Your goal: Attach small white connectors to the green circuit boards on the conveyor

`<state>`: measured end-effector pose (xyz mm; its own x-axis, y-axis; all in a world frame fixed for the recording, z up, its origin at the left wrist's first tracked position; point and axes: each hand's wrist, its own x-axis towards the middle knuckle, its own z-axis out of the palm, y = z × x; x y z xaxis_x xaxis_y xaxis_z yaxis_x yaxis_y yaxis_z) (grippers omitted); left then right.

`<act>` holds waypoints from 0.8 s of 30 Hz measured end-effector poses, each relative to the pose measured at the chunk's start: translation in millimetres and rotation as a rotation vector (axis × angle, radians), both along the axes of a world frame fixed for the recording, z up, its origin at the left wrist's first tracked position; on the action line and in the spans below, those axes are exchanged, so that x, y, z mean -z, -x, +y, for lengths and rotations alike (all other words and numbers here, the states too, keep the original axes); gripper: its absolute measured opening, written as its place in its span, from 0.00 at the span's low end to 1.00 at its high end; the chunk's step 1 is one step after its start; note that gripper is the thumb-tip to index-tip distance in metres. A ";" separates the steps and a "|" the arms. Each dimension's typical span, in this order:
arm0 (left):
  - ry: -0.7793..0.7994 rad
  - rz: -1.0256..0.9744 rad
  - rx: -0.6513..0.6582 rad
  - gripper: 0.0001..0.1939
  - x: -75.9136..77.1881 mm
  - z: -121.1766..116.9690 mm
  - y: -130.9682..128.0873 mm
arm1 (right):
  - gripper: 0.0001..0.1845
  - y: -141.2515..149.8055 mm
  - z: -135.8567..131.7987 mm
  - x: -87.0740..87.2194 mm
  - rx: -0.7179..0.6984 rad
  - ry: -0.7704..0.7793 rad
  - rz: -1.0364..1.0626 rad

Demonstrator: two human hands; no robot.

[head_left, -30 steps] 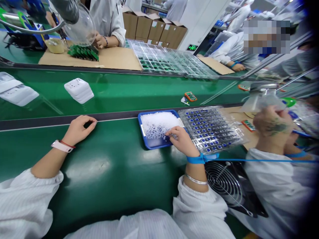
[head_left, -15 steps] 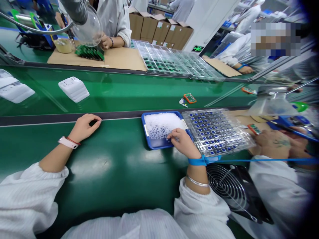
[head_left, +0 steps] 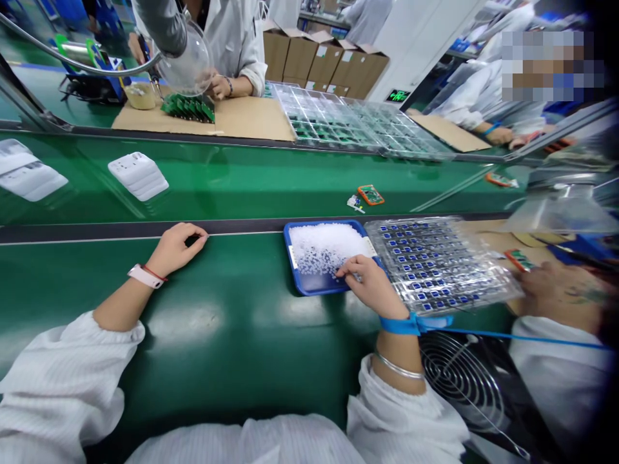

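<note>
Bright, even light leaves pale glare on the green bench [head_left: 184,319], a soft shadow beneath the left hand [head_left: 181,250]; the right edge bends, darkens, blurs.

A tray [head_left: 314,288] of pellets [head_left: 329,248] sits on the workbench [head_left: 232,303], just left of a blister tray [head_left: 483,287] of components [head_left: 413,276]

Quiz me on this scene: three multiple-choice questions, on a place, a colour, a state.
1. Where are the fingers of the right hand?
A) on brown cardboard
B) in a blue plastic tray of white granules
C) on a metal fan guard

2. The right wrist's fabric strap is:
A) red
B) green
C) blue

3. The left hand is:
A) gripping a circuit board
B) empty, curled on the black belt edge
C) inside the tray

Answers: B, touching the granules; C, plainly blue; B, holding nothing.
</note>
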<state>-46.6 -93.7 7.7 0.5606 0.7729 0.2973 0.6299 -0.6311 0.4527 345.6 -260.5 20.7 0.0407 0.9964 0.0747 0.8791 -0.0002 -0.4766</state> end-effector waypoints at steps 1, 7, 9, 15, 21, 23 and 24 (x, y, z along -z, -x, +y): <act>-0.001 0.002 0.000 0.15 0.0 0.1 0.2 | 0.13 -0.2 -0.5 -0.9 0.003 0.008 0.000; -0.004 0.008 -0.002 0.14 0.8 0.8 1.8 | 0.14 -0.7 -0.8 0.0 0.024 0.055 -0.008; -0.007 0.011 0.002 0.14 1.1 0.8 1.5 | 0.14 -1.7 -0.7 1.6 0.035 0.047 -0.014; -0.007 0.017 -0.002 0.14 0.4 0.2 0.6 | 0.13 -4.5 -1.8 1.5 0.049 0.045 -0.022; -0.003 0.019 0.004 0.14 -0.9 0.2 -0.3 | 0.13 -2.6 -0.3 0.8 0.060 0.022 -0.041; -0.003 0.017 0.003 0.14 -1.0 0.0 -0.7 | 0.13 -1.4 0.4 1.6 0.055 0.019 -0.036; -0.002 0.016 0.002 0.14 -1.0 -0.1 -0.7 | 0.13 -0.9 0.7 1.9 0.052 0.023 -0.033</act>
